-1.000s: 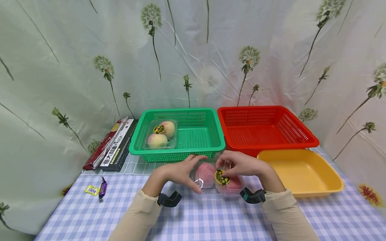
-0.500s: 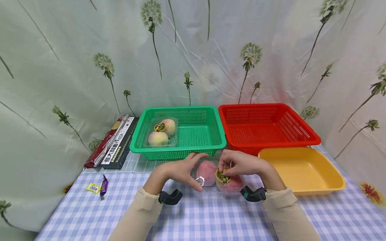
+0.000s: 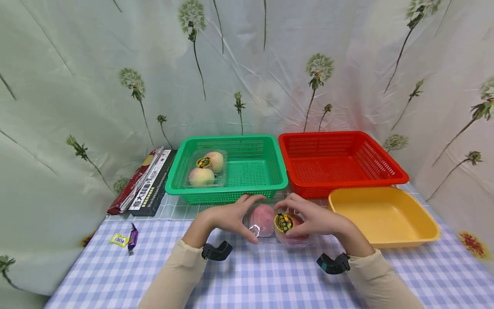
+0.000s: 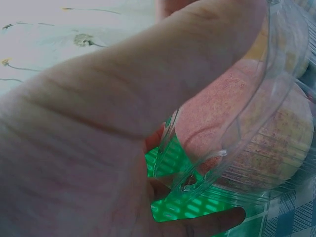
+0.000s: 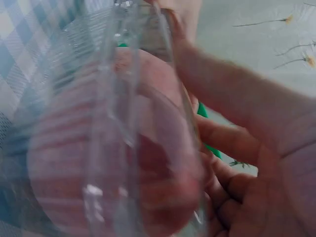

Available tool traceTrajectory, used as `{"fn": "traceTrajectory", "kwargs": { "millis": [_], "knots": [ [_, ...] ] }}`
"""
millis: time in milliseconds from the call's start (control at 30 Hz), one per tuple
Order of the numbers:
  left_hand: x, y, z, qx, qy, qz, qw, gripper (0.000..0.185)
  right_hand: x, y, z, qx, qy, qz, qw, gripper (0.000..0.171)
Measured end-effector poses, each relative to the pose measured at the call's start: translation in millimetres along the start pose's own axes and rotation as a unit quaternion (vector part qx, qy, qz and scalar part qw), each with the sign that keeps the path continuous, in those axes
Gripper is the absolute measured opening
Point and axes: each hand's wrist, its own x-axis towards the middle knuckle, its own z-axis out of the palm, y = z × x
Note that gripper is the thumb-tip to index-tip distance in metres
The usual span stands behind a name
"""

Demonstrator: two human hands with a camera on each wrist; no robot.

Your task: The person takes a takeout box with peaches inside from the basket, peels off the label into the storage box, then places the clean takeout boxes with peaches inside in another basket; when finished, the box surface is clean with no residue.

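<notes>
A clear plastic clamshell box [image 3: 267, 243] with two reddish peaches lies in front of the green basket. My left hand [image 3: 233, 218] holds its left end, thumb at the near side and fingers at the far side; in the left wrist view the thumb lies along the clear wall beside a peach [image 4: 237, 128]. Over the right half, my right hand [image 3: 316, 216] touches the lid, thumb and fingers spread either side of a round black-and-yellow sticker [image 3: 283, 223]. Behind the lid, the right wrist view has a blurred peach [image 5: 113, 148]. Some right fingertips are hidden.
The green basket [image 3: 254, 189] bears another box of two pale peaches [image 3: 202, 176]. Right of it stand a red basket [image 3: 343, 187] and a yellow tray [image 3: 386, 245]. Boxed packages [image 3: 148, 184] and small wrapped sweets [image 3: 132, 238] lie left, on a checked cloth [image 3: 247, 283].
My right hand has let go of the sticker's edge and spread its thumb and fingers wider, its wrist shifting right and nearer. The left hand and the box have stayed put.
</notes>
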Motion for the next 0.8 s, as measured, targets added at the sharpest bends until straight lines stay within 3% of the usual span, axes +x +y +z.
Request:
{"fn": "traceTrajectory", "kwargs": {
  "millis": [200,467,800],
  "knots": [
    [-0.8,-1.2,-1.3,0.002,0.001,-0.002,1.0000,0.110,3.5,-2.2,0.7,-0.001,0.007,0.012,1.000,0.051],
    [0.4,-2.8,0.4,-0.004,-0.003,-0.006,1.0000,0.111,1.8,4.3,0.3,-0.018,0.018,-0.008,1.000,0.047],
    [0.1,-2.6,-1.0,-0.016,-0.007,-0.006,0.9998,0.110,2.3,3.4,-1.0,-0.013,0.033,-0.055,0.998,0.014]
  ]
}}
